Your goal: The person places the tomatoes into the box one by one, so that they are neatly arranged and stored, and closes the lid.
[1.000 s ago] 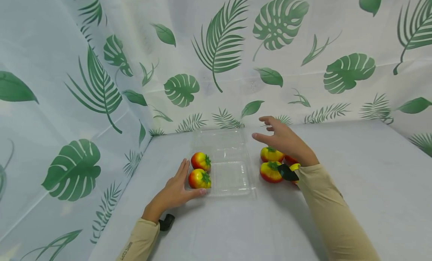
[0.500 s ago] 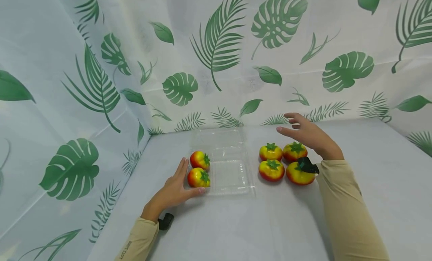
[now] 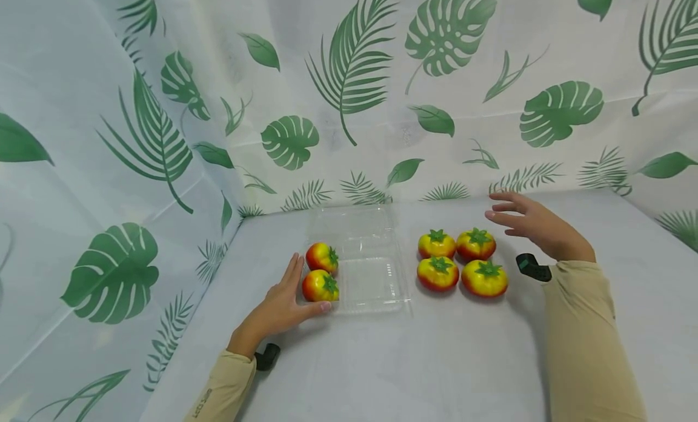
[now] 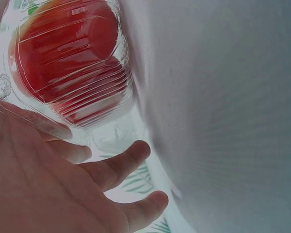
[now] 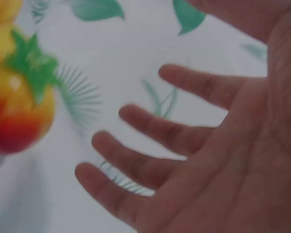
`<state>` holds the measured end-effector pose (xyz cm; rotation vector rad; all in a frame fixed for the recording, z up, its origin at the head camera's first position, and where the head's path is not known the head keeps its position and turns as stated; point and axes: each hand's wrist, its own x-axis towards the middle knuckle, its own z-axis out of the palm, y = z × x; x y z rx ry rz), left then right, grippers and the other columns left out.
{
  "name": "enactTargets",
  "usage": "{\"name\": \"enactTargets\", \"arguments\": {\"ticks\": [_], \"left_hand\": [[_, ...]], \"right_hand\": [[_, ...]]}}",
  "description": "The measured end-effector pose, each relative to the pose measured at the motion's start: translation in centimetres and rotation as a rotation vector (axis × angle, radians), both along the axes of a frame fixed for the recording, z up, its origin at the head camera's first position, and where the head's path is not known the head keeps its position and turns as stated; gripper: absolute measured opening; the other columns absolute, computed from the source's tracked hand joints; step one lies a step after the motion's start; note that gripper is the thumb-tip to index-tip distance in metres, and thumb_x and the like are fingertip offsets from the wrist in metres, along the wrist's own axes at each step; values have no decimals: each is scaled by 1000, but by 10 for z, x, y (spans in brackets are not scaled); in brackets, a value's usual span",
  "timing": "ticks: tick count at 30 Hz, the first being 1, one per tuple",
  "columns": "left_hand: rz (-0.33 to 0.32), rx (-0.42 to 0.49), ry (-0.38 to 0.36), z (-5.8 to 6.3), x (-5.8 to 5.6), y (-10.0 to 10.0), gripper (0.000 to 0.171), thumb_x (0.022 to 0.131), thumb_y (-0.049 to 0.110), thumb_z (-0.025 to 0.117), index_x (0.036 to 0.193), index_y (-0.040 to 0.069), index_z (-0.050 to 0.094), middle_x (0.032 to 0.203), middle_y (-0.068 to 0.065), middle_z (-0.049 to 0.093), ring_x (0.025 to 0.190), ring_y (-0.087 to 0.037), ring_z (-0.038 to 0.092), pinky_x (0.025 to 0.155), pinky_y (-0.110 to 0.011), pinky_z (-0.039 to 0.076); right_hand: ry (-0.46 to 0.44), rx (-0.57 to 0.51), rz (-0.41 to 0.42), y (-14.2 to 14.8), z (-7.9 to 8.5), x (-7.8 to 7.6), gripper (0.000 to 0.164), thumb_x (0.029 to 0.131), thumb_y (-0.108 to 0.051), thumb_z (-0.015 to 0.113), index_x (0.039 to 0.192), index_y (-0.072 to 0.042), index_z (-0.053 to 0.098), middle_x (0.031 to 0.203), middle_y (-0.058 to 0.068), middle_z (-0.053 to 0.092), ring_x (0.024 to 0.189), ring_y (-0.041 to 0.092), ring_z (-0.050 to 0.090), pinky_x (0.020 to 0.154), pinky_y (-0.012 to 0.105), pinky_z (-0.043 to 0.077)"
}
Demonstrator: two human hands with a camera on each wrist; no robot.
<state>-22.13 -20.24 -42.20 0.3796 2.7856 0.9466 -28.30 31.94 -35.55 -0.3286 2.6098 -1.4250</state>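
A clear plastic clamshell box [image 3: 373,282] lies with its lid [image 3: 354,221] folded back. In its left side are two red-and-yellow persimmon-like fruits [image 3: 320,286] with green leafy tops. My left hand [image 3: 278,307] rests at the box's left front corner, fingers extended along the side and thumb at the front edge. The left wrist view shows red fruit [image 4: 68,48] through the ribbed wall. Several more such fruits [image 3: 484,279] stand in a cluster right of the box. My right hand [image 3: 537,225] hovers right of them, fingers spread and holding nothing; one fruit [image 5: 19,92] appears beside it in the right wrist view.
A white cloth covers the table [image 3: 436,361]. Behind it hangs a white curtain [image 3: 376,149] with green leaf prints, and another such curtain [image 3: 43,228] runs along the left. Each wrist carries a small black camera [image 3: 533,268].
My right hand has moved rightward from above the fruit cluster to its right side, uncovering the fruits there. My left hand has stayed at the box.
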Motion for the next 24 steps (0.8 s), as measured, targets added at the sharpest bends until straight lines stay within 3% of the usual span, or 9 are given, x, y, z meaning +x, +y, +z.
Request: {"name": "enactTargets", "arguments": {"ticks": [9, 15, 20, 24], "left_hand": [[-2, 4, 0, 1, 1, -1, 129, 87, 70, 76, 173, 10, -1, 180, -8, -7, 160, -48, 16, 122, -73, 18], [-5, -2, 0, 0, 0, 0, 129, 88, 70, 75, 173, 11, -2, 180, -8, -8, 160, -49, 16, 121, -74, 17], [-3, -9, 4, 2, 1, 0, 128, 88, 70, 75, 173, 10, 0, 180, -9, -7, 159, -49, 17, 122, -74, 17], [-6, -8, 7, 3, 2, 0, 127, 89, 69, 75, 173, 8, 1, 180, -10, -6, 159, -49, 17, 122, -73, 17]], "right_hand": [[-55, -82, 103, 5, -32, -10, 73, 111, -33, 59, 169, -5, 24, 169, 31, 27, 146, 53, 40, 114, 68, 39], [-74, -53, 122, 6, -46, -14, 66, 109, -32, 63, 165, -8, 38, 167, 25, 36, 137, 44, 52, 113, 59, 45], [-114, -1, 101, 6, -49, -15, 68, 105, -37, 68, 163, -11, 45, 166, 26, 35, 145, 49, 39, 116, 71, 33], [-152, -12, 104, 7, -53, -18, 71, 104, -33, 70, 164, -9, 41, 167, 30, 29, 149, 55, 26, 117, 77, 26]]}}
